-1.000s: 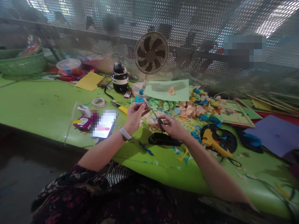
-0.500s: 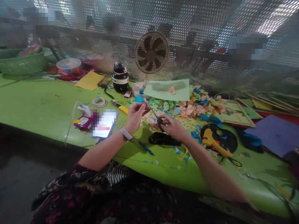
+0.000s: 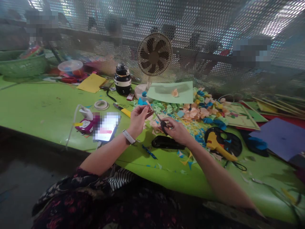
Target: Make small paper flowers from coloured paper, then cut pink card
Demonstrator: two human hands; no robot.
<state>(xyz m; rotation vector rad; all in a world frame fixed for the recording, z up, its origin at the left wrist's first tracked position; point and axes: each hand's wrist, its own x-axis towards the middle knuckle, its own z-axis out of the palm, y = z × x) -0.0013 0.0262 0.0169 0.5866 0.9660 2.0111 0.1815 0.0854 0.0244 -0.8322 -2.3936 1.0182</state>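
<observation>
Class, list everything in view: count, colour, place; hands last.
mesh wall: 1, grey, behind
table: 1, green, foreground
basket: 1, green, far left
container: 1, black-white, back
fan: 1, brown, back
sheet: 1, purple, right
tape roll: 1, white, left
box: 1, purple, left
phone: 1, white-screened, beside box
cutter: 1, yellow-black, beyond phone
paper pieces: many, multicoloured, centre
long object: 1, black, front centre
gun-shaped tool: 1, yellow, right
scissors: 1, dark, centre
paper bit: 1, peach, centre
wristband: 1, white, left arm
left hand: 1, bare, pinching paper bit
right hand: 1, bare, holding scissors
</observation>
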